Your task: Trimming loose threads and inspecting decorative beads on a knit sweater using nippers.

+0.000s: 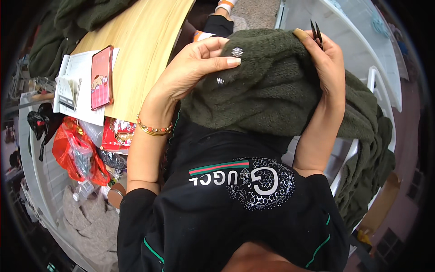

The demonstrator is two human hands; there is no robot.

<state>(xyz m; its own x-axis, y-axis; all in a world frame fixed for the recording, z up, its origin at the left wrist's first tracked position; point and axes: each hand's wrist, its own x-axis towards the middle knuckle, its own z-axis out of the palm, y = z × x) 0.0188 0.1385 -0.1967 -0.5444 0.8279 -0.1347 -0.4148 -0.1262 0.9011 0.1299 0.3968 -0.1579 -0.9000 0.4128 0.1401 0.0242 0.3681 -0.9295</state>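
A dark green knitted garment (pixel 267 86) spreads over my lap and trails off to the right. My left hand (pixel 197 63) pinches its upper left part, thumb on top, beside a shiny silver patch (pixel 237 52). A second small silver patch (pixel 220 81) shows lower down on the knit. At the upper right edge, my right hand (pixel 326 59) grips the cloth between thumb and fingers. Black pointed snips (pixel 316 34) are tucked in that same hand, tips sticking up past the fingers. Folds hide the garment's full shape.
A wooden table (pixel 145 41) on the left bears papers (pixel 74 90), a phone in a red case (pixel 101 78) and more dark green knitwear (pixel 86 13). Below it hangs a red plastic bag (pixel 74 145). White rails (pixel 383 90) curve along the right, with green knitwear draped there.
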